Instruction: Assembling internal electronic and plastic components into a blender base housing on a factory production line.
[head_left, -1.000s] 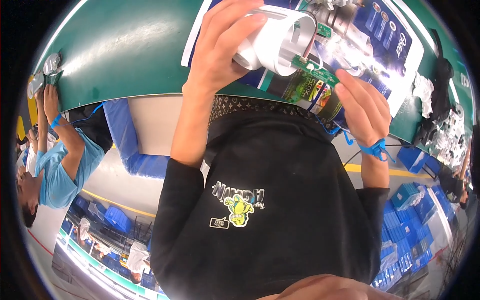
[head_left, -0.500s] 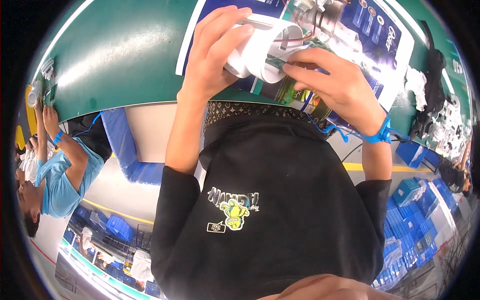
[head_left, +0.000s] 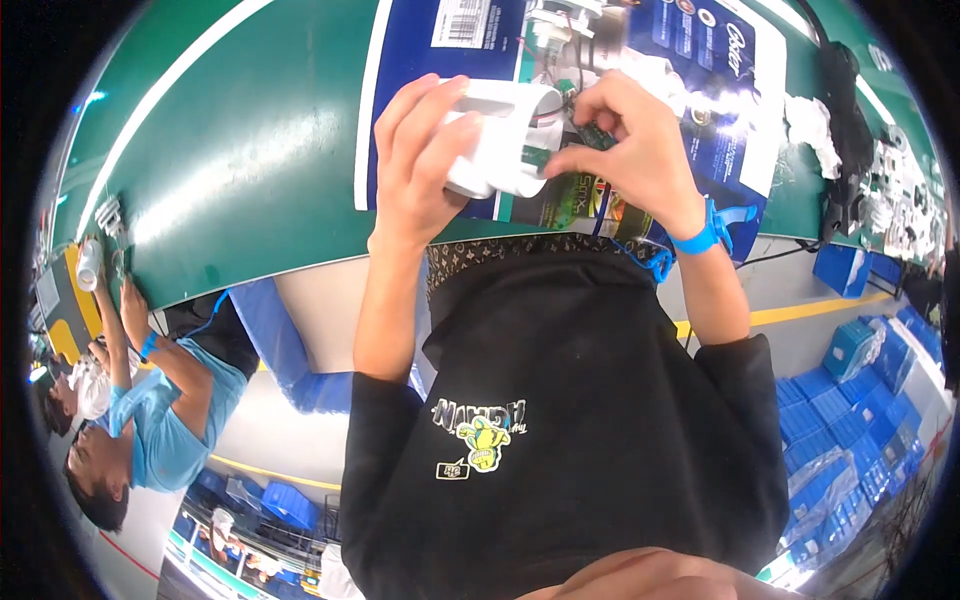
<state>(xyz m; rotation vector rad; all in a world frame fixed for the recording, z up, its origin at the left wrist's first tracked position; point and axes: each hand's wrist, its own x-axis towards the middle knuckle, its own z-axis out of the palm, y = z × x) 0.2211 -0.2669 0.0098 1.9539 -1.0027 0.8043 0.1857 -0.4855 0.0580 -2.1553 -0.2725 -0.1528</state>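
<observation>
A white, rounded plastic housing [head_left: 508, 112] is held above the printed blue sheet with its open end facing right. My left hand [head_left: 418, 160] wraps its fingers and thumb around the closed left side. Inside the opening shows part of a green circuit board [head_left: 535, 155]. At the rim, my right hand [head_left: 635, 140] is closed, its thumb near that board and its curled fingers on another green board piece [head_left: 596, 135]. Dark and red wires run by the opening. Whether the two green pieces are joined is hidden.
Under my hands lies a blue printed cardboard sheet [head_left: 372, 120] on the green table [head_left: 260, 150]. White parts and wires [head_left: 565, 25] lie beyond the housing. Crumpled white material [head_left: 812, 130] and a black item [head_left: 840, 90] lie right. A co-worker [head_left: 180, 400] sits left.
The housing and both hands appear lower in the picture, as the view has shifted. My right hand's fingers have curled, and a green board piece now shows beneath them.
</observation>
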